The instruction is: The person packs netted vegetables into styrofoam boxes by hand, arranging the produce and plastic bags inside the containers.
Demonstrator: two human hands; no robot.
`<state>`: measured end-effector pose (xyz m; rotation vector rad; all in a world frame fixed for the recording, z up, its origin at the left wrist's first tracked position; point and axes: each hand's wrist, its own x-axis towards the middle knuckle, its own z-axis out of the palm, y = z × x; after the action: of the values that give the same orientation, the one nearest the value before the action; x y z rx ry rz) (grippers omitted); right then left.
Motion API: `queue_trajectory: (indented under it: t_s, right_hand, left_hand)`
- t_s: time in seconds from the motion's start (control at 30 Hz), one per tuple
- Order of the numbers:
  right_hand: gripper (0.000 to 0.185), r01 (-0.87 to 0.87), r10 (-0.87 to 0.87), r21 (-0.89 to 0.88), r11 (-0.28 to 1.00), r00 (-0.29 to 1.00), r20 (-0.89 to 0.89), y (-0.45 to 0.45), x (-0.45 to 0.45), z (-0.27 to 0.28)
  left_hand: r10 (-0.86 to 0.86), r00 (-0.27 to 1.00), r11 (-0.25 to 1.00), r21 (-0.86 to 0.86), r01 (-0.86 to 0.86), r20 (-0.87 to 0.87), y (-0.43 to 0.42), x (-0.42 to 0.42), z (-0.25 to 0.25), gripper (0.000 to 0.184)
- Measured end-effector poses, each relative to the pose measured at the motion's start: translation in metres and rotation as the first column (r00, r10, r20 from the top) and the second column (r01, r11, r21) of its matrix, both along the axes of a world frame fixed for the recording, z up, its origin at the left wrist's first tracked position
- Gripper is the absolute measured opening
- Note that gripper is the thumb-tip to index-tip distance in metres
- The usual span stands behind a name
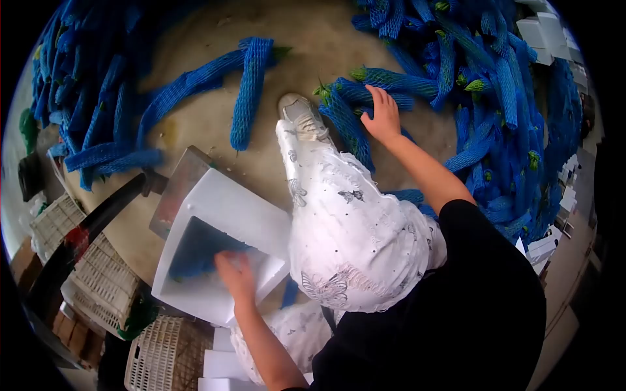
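A white foam box (228, 203) stands tilted at my lower left, with blue netting (195, 247) inside it. My left hand (236, 274) is at its opening, over the blue contents; motion smears its fingers, so their grip cannot be made out. Farther out, my right hand (383, 118) is open, thumb apart from the fingers. Close beside it lie long green-tipped items in blue foam-net sleeves, one of them a slanting blue-sleeved item (345, 124). Whether the fingertips touch the sleeves I cannot tell.
Heaps of blue-sleeved items rise at the right (502, 124) and far left (91, 85). Another blue-sleeved item (251, 94) lies ahead of my shoe (303, 117). Pale woven plastic crates (101, 277) and a dark bar (107, 212) are at the left. White foam pieces (548, 36) stand at the far right.
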<state>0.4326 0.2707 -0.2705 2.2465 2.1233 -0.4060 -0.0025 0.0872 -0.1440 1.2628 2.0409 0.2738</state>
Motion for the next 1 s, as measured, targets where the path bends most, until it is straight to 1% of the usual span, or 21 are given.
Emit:
queue_trajectory:
  t_s: [0.03, 0.1, 0.17, 0.23, 0.3, 0.37, 0.4, 0.43, 0.47, 0.5, 0.57, 0.6, 0.63, 0.7, 0.73, 0.77, 0.8, 0.83, 0.9, 0.97, 1.0]
  right_hand:
    - [0.08, -0.019, 0.033, 0.094, 0.995, 0.989, -0.142, -0.015, -0.012, 0.013]
    - [0.079, 0.23, -0.273, -0.322, 0.918, 0.957, -0.095, -0.062, -0.045, -0.007]
    - [0.082, 0.324, -0.378, -0.352, 0.878, 0.921, -0.097, -0.064, -0.053, -0.036]
    - [0.085, 0.399, -0.467, -0.378, 0.835, 0.878, -0.105, -0.053, -0.055, -0.041]
    - [0.091, 0.384, -0.525, -0.401, 0.832, 0.778, -0.345, -0.029, -0.054, 0.0]
    - [0.091, 0.279, -0.314, -0.144, 0.949, 0.82, -0.478, 0.0, -0.058, 0.045]
    - [0.087, 0.161, -0.196, -0.112, 0.981, 0.77, -0.607, 0.026, -0.069, 0.085]
    - [0.079, 0.007, 0.044, 0.076, 0.997, 0.76, -0.648, 0.046, -0.09, 0.124]
    - [0.076, -0.215, 0.258, 0.146, 0.966, 0.719, -0.645, 0.07, -0.119, 0.162]
    - [0.072, -0.412, 0.451, 0.219, 0.884, 0.637, -0.625, 0.085, -0.143, 0.195]
    - [0.066, -0.746, 0.81, 0.343, 0.57, 0.442, -0.385, 0.088, -0.211, 0.248]
    - [0.065, -0.864, 0.837, 0.169, 0.475, 0.383, -0.391, 0.073, -0.245, 0.266]
    - [0.063, -0.936, 0.859, -0.014, 0.351, 0.328, -0.394, 0.051, -0.278, 0.284]
    - [0.056, -0.966, 0.86, -0.242, 0.086, 0.194, -0.471, -0.001, -0.327, 0.29]
    - [0.06, -0.964, 0.832, -0.266, 0.011, 0.156, -0.533, -0.03, -0.345, 0.263]
    - [0.061, -0.975, 0.809, -0.222, 0.019, 0.146, -0.57, -0.057, -0.358, 0.228]
    - [0.063, -0.951, 0.748, -0.281, 0.132, 0.281, -0.601, -0.082, -0.373, 0.198]
    - [0.069, -0.934, 0.691, -0.199, 0.295, 0.353, -0.631, -0.102, -0.376, 0.158]
    - [0.073, -0.892, 0.748, 0.015, 0.452, 0.37, -0.551, -0.129, -0.368, 0.131]
    - [0.074, -0.877, 0.73, -0.006, 0.481, 0.404, -0.552, -0.134, -0.346, 0.136]
    - [0.072, -0.929, 0.87, 0.048, 0.367, 0.324, -0.373, -0.128, -0.336, 0.135]
  left_hand:
    - [-0.006, 1.0, 1.0, 0.004, 0.006, -0.001, 0.004, 0.0, 0.0, 0.026]
    - [0.029, 1.0, 0.999, -0.039, -0.029, 0.002, 0.007, 0.004, 0.002, 0.028]
    - [0.099, 0.995, 0.99, -0.095, -0.1, -0.015, 0.01, 0.004, -0.001, 0.03]
    - [0.29, 0.948, 0.956, -0.089, -0.28, 0.131, -0.001, 0.001, -0.012, 0.032]
    - [0.269, 0.947, 0.963, -0.019, -0.27, 0.175, -0.01, -0.008, -0.012, 0.03]
    - [0.258, 0.879, 0.966, -0.109, -0.234, 0.4, -0.012, -0.022, 0.009, 0.024]
    - [0.168, 0.917, 0.985, -0.024, -0.171, 0.362, -0.015, -0.03, 0.021, 0.021]
    - [0.193, 0.962, 0.981, -0.03, -0.191, 0.192, -0.013, -0.034, 0.046, 0.018]
    - [0.235, 0.962, 0.955, 0.151, -0.255, 0.135, -0.016, -0.042, 0.061, 0.019]
    - [0.264, 0.964, 0.897, 0.358, -0.259, 0.035, -0.016, -0.047, 0.084, 0.023]
    - [0.349, 0.876, 0.801, 0.591, -0.094, -0.333, -0.017, -0.058, 0.131, 0.04]
    - [0.356, 0.805, 0.76, 0.648, 0.045, -0.475, -0.016, -0.058, 0.148, 0.05]
    - [0.304, 0.825, 0.739, 0.665, 0.11, -0.475, -0.02, -0.06, 0.157, 0.061]
    - [-0.049, 0.869, 0.863, 0.417, 0.286, -0.493, -0.021, -0.062, 0.165, 0.067]
    - [-0.097, 0.908, 0.904, 0.346, 0.252, -0.408, -0.027, -0.065, 0.149, 0.072]
    - [-0.142, 0.94, 0.937, 0.264, 0.229, -0.312, -0.037, -0.071, 0.12, 0.077]
    - [-0.166, 0.926, 0.948, 0.202, 0.244, -0.339, -0.051, -0.085, 0.082, 0.076]
    - [-0.193, 0.91, 0.957, 0.135, 0.258, -0.368, -0.062, -0.101, 0.049, 0.076]
    - [-0.152, 0.887, 0.949, 0.186, 0.254, -0.436, -0.062, -0.106, 0.024, 0.072]
    - [-0.135, 0.799, 0.872, 0.312, 0.376, -0.586, -0.055, -0.095, 0.014, 0.069]
    - [-0.114, 0.856, 0.904, 0.305, 0.3, -0.504, -0.051, -0.082, 0.014, 0.068]
